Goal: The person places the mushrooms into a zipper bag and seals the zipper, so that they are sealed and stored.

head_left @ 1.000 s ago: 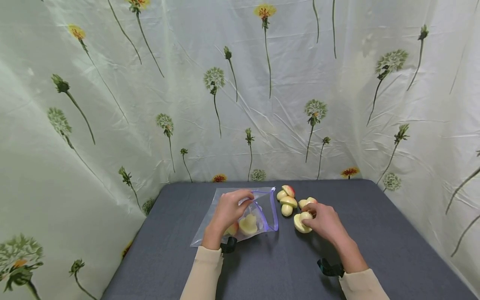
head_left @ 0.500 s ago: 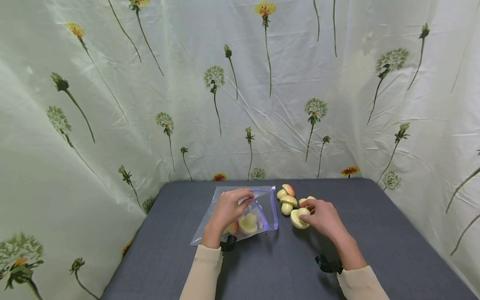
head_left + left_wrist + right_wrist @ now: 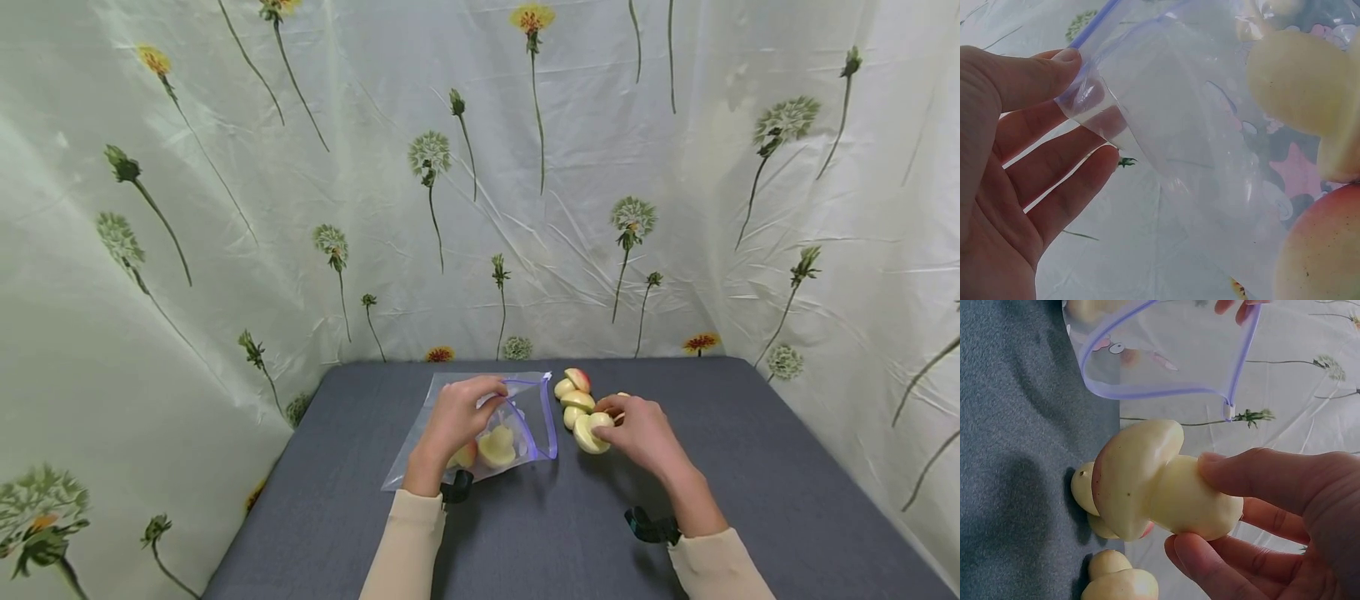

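A clear zip bag (image 3: 551,421) with a purple rim lies on its side, mouth to the right. My left hand (image 3: 459,417) pinches the upper edge of the mouth between thumb and fingers, as the left wrist view shows, and holds it open. Inside the bag lie pale mushrooms (image 3: 497,448), one with a reddish cap. Right of the mouth, my right hand (image 3: 647,435) grips a cream mushroom (image 3: 1135,478) by its stem with thumb and fingertips, cap pointing away from the palm. That mushroom hangs over the table in front of the others.
Two more mushrooms (image 3: 577,402) lie beside the bag's mouth, and another is mostly hidden behind my right hand. The dark grey table (image 3: 525,542) ends at a pale curtain (image 3: 480,208) printed with dandelions. A white slider (image 3: 1229,412) sits on the bag's rim.
My right hand has lifted the mushroom slightly and carried it left, closer to the bag's mouth. The left hand and the bag have stayed in place.
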Demonstrator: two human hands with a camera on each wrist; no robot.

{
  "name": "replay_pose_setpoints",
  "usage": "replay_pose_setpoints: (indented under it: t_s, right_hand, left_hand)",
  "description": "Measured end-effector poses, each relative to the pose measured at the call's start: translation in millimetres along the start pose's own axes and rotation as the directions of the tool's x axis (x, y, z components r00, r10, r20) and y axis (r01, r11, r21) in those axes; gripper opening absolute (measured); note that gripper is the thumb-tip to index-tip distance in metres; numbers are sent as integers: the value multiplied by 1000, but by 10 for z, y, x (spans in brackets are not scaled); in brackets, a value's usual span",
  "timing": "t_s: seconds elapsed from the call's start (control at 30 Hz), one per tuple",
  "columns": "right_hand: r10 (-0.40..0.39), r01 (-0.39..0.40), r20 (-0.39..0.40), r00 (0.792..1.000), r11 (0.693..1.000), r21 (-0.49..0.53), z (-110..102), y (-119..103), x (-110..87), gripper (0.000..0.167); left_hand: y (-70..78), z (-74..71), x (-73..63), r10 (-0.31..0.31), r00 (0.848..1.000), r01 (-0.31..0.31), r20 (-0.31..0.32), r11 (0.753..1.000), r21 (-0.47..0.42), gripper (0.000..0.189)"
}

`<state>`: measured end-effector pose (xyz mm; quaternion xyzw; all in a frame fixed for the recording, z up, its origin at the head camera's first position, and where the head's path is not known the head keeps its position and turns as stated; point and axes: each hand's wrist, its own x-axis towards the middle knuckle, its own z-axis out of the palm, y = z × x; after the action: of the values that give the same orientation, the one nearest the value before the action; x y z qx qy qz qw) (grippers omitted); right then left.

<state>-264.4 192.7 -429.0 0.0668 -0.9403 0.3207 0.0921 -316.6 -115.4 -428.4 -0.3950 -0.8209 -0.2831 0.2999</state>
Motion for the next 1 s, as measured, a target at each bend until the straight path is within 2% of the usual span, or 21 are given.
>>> replay_pose_setpoints:
  t_s: [0.53,0.8,1.0]
  right_hand:
    - [-22,21,13,1000,998,59,60,-110,73,33]
    - [-78,79,-11,997,989,123,167,-170,81,32]
    - [-71,70,2,997,985,158,243,-237,76,30]
  left_hand:
    - [-9,-3,-1,-14,1000,14,10,1000,4,8]
    - [-15,8,4,-11,1000,10,9,1000,14,7]
    - [10,-3,7,-45,998,44,36,999,30,7]
